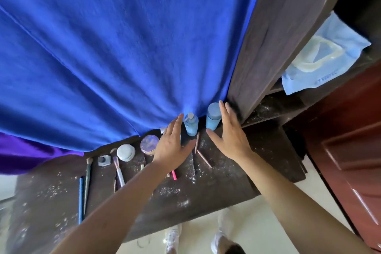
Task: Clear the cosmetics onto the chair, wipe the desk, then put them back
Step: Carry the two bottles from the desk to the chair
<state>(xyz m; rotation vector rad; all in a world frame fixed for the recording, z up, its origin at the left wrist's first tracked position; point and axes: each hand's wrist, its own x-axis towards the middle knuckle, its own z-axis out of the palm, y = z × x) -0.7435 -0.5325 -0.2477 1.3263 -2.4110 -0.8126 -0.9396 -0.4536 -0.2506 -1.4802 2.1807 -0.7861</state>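
Two blue bottles stand at the back of the dark desk (226, 173): a slim one with a clear cap (191, 125) and a wider one (213, 116). My left hand (172, 146) reaches with straight fingers just left of the slim bottle. My right hand (228, 134) is spread beside the wider bottle, fingers along its right side and thumb below it. Left of my hands lie a round lilac jar (149, 144), a white compact (125, 152), a small grey pot (102, 160), several brushes (118, 169) and thin pink pencils (203, 158).
A big blue cloth (123, 47) hangs behind the desk, over a purple one (31, 150). White dust and crumbs speckle the desk top. A light blue cloth (321, 55) lies on a shelf at right, beside a red-brown door (350, 150). My shoes stand on pale floor below.
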